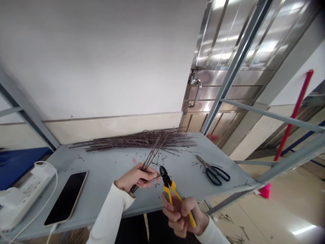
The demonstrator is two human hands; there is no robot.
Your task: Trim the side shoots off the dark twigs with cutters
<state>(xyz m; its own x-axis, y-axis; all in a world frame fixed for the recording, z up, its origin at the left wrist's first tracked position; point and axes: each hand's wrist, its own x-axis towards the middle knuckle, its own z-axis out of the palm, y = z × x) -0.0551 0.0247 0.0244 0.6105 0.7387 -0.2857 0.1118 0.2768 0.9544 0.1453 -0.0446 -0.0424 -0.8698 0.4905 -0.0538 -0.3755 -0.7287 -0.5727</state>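
My left hand (pixel 137 177) is closed round a few thin dark twigs (pixel 151 155) that slant up and to the right. In my right hand (pixel 184 215) is a pair of diagonal cutting pliers (pixel 166 182) with yellow and grey handles, which are spread apart. The black jaws sit right beside my left fingertips, at a twig stub there; whether the blades touch it I cannot tell. Behind my hands a long pile of dark twigs (pixel 137 140) lies along the back of the grey shelf (pixel 109 173).
Black-handled scissors (pixel 213 170) lie at the shelf's right. A phone (pixel 67 198) with a cable and a white power strip (pixel 25 193) are at the left. Metal posts (pixel 228 81) frame both sides. Twig scraps are scattered over the shelf and floor.
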